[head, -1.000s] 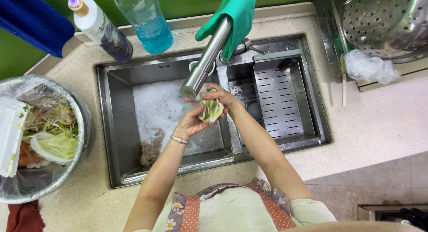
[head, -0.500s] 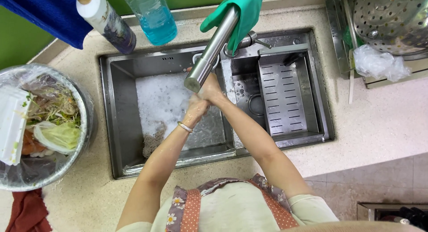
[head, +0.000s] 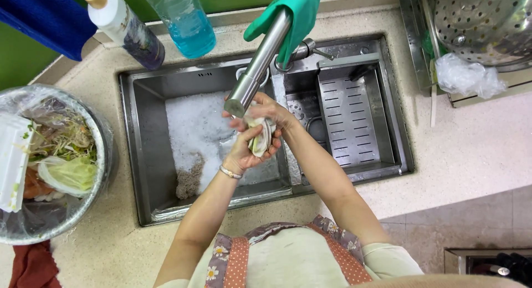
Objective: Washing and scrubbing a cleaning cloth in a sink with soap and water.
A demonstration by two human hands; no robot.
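Both hands clasp a small pale dish (head: pixel 260 137): left hand (head: pixel 246 149) cups it from below, right hand (head: pixel 271 112) grips its top, just under the faucet spout (head: pixel 257 66), above the foamy sink (head: pixel 194 133). A scrap-filled bin (head: pixel 50 166) sits at nine o'clock.

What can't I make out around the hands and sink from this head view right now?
- Pale item: cupped between left hand and right hand, kind unclear.
- Sink floor: foam covers it.
- Tap base: green glove drapes it.
- Colander: cut off by the edge.
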